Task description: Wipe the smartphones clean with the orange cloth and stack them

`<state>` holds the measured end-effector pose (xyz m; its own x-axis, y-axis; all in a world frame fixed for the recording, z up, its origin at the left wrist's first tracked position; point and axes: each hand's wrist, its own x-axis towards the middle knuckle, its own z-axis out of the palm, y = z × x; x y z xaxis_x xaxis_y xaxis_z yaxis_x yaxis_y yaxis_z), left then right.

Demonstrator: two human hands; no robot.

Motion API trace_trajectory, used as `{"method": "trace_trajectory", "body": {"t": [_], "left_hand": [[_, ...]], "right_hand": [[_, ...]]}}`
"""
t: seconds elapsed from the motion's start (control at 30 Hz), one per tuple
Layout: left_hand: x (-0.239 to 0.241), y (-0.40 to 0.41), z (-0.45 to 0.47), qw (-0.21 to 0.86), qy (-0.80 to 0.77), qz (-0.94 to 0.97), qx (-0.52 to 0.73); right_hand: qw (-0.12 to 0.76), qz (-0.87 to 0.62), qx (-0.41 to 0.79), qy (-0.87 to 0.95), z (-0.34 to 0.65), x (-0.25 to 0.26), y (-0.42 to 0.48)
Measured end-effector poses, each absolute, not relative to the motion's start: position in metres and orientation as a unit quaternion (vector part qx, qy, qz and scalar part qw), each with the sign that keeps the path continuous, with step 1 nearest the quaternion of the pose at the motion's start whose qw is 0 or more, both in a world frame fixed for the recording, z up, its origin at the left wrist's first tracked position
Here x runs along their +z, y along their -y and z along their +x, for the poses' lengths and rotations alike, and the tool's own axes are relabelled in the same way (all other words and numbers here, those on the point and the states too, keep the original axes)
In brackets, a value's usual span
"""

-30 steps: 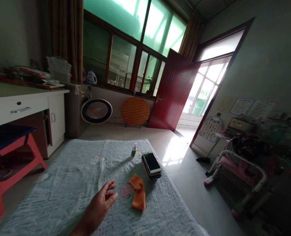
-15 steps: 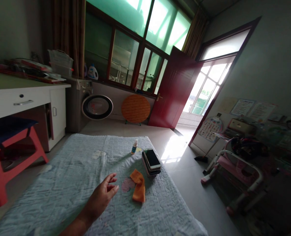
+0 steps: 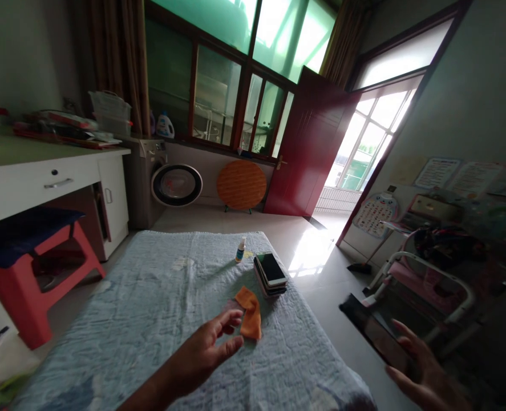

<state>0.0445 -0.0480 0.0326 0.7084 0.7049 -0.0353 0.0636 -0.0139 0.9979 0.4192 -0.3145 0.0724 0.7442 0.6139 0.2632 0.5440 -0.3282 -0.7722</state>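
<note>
My left hand [image 3: 207,351] hovers over the pale blue quilt [image 3: 150,308], fingers apart and empty, just left of a crumpled orange cloth [image 3: 250,311]. My right hand [image 3: 424,371] is at the lower right, off the edge of the quilt, holding a dark phone [image 3: 375,334] flat with its screen up. Beyond the cloth lies a stack of phones [image 3: 270,275], the top one white-edged with a dark screen. A small spray bottle [image 3: 240,250] stands upright just past the stack.
A red plastic stool [image 3: 34,268] sits left under a white desk [image 3: 43,177]. A washing machine [image 3: 167,182] and a round orange folding table [image 3: 241,184] stand against the far wall. A dark red door [image 3: 308,154] is open. Pink baby furniture [image 3: 424,285] stands right.
My right hand has come into view at the lower right holding a dark phone. My left hand has moved slightly right and closer to the orange cloth. The camera shifted a little.
</note>
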Motion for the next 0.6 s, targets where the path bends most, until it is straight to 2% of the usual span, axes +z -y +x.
{"method": "trace_trajectory", "body": {"t": [0.1, 0.2, 0.33, 0.6], "left_hand": [[0.035, 0.067, 0.041, 0.674, -0.272, 0.651, 0.219], [0.025, 0.074, 0.041, 0.721, -0.272, 0.584, 0.256], [0.012, 0.073, 0.043, 0.768, -0.294, 0.468, 0.324], [0.019, 0.076, 0.057, 0.803, -0.278, 0.321, 0.419]], "right_hand": [[0.43, -0.756, 0.131, 0.477, 0.367, 0.066, 0.247], [0.412, -0.707, 0.142, 0.557, 0.3, 0.062, 0.192], [0.433, -0.681, 0.142, 0.574, 0.241, 0.049, 0.151], [0.459, -0.681, 0.141, 0.553, 0.198, 0.023, 0.118]]}}
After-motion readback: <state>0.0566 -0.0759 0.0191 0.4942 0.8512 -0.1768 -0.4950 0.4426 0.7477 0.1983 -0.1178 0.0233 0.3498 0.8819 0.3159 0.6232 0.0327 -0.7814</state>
